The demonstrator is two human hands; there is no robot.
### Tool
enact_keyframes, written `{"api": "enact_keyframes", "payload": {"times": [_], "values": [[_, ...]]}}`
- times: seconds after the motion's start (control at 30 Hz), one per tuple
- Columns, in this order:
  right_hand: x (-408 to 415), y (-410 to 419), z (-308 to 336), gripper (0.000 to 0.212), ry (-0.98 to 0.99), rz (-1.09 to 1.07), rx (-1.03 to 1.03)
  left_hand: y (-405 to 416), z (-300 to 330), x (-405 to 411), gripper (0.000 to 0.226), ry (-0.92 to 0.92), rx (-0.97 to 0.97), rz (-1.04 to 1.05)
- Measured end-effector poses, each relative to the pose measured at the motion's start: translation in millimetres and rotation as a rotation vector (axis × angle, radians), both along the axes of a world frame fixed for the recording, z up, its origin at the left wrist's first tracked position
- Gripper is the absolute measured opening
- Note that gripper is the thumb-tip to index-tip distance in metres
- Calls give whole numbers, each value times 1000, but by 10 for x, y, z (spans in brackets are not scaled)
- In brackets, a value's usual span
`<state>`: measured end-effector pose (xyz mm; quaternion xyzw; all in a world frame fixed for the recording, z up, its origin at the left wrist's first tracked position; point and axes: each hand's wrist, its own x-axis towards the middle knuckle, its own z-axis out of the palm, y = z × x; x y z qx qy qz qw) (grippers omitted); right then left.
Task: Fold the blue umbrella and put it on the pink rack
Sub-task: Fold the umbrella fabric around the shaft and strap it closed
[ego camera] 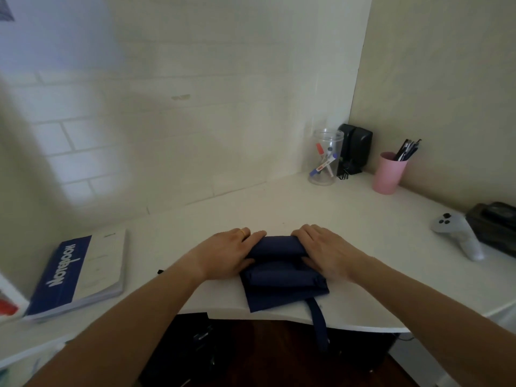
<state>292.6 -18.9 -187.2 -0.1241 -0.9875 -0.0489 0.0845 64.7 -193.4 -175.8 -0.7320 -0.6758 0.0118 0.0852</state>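
Blue umbrella (pixel 282 272) lies folded flat at near edge of desk (pixel 279 208) — dark fabric in rolled bands, strap (pixel 318 319) hanging over edge. My left hand (pixel 226 252) grips its left end, fingers curled over far roll, ring on one finger. My right hand (pixel 324 247) grips right end, thumb tucked against fabric. Notebook (pixel 78 272) near left edge. Far right corner — clear jar (pixel 325 157) of markers, pink cup (pixel 388 174) of pens. Game controller (pixel 458 236) at right edge.
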Motion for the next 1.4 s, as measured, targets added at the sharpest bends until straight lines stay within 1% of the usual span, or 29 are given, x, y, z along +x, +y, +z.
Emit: {"api": "enact_keyframes", "payload": {"times": [0.03,0.1,0.13,0.17,0.23,0.3,0.37,0.43,0.53,0.57,0.63,0.7,0.8,0.83,0.87,0.97,1.03,1.07,1.13,1.2,1.27,1.33,1.4], "values": [[3,4,46,43,-21,-17,-73,-12,-27,6,65,52,33,-21],[-21,34,209,49,-95,-88,-323,-9,-78,12,65,178,140,-66],[-29,60,277,48,-114,-109,-445,-3,-97,28,65,229,194,-72],[-24,79,324,46,-109,-107,-505,3,-115,49,64,268,237,-78],[10,105,353,42,-72,-73,-456,1,-147,101,60,302,289,-92],[51,89,300,40,-36,-25,-345,-19,-138,118,61,269,304,-99],[93,37,226,39,19,2,-245,-53,-90,87,64,168,266,-116],[139,-12,132,39,98,42,-138,-115,-30,71,68,39,167,-107],[196,-54,44,37,185,103,-8,-207,-7,73,73,-155,6,16],[201,-61,33,36,193,107,9,-233,-21,72,70,-172,7,32],[209,-77,39,35,186,97,-12,-263,-70,68,63,-119,85,8],[232,-81,98,36,165,67,-153,-282,-148,88,57,-37,195,-24],[290,-60,234,32,115,10,-602,-300,-242,173,50,22,348,-42],[316,-49,265,31,103,-4,-718,-296,-256,198,49,32,380,-44],[338,-38,283,32,93,-5,-757,-284,-263,211,48,36,402,-42],[364,-25,247,41,83,5,-664,-282,-139,302,53,-44,378,-2],[362,-17,205,42,94,-1,-644,-335,-37,416,61,-148,348,-35],[359,-19,186,43,99,3,-626,-381,-3,477,60,-206,335,-72],[365,-10,150,44,121,23,-532,-454,-7,565,52,-255,285,-129],[381,-20,127,46,145,43,-420,-468,-90,585,46,-238,267,-84],[400,-61,154,46,162,52,-349,-422,-135,550,35,-272,285,-26],[459,-103,188,43,175,57,-352,-389,-162,533,26,-259,281,-40],[560,-142,216,32,186,91,-373,-389,-224,508,26,-233,272,-72]]}}
